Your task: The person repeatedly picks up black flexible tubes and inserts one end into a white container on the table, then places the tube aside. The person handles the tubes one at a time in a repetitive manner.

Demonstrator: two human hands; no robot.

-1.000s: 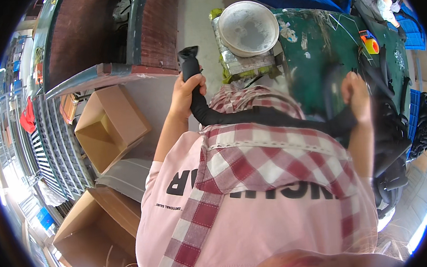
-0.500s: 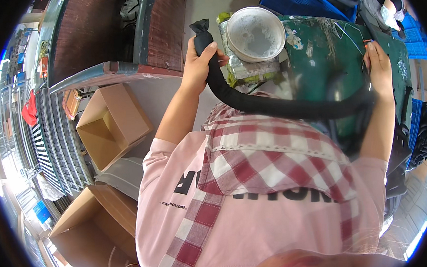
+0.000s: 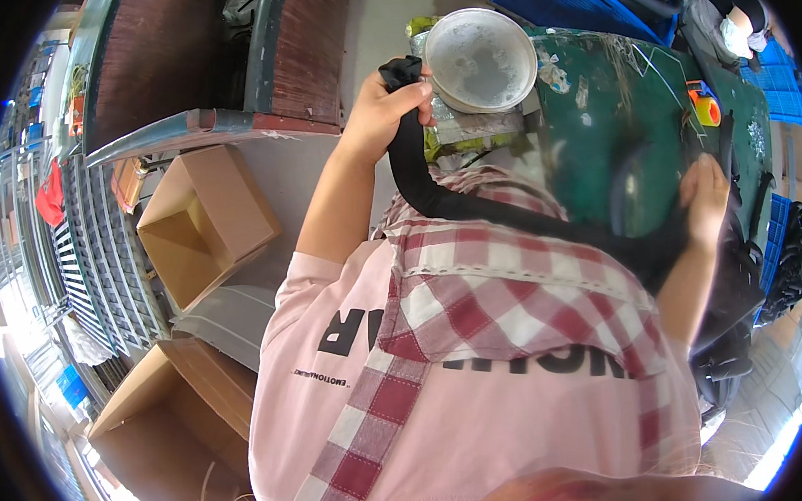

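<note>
A long black tube [image 3: 500,213], covered in what looks like dark fabric, hangs in a curve across my front. My left hand [image 3: 383,114] is closed around its upper end, where the bunched black cloth tip [image 3: 401,71] sticks out above my fingers. My right hand [image 3: 705,195] is beside the right part of the tube, which is smeared by motion there. Its fingers are drawn together, but blur hides whether they grip anything. Just beyond it, an orange-and-yellow object [image 3: 705,108], perhaps a tape roll, sits on the green worktop [image 3: 587,138].
A white bucket [image 3: 481,62] with a greyish inside stands on a wrapped block at the worktop's left. Blue crates [image 3: 579,1] with black pieces lie at the back. Cardboard boxes [image 3: 233,206] and a dark red-brown bin [image 3: 302,64] are to my left. Another person [image 3: 736,23] is at far right.
My right hand has moved down toward me, away from the orange object, which now shows. The tube's right part has dropped, and its upper cloth end is more crumpled in my left hand.
</note>
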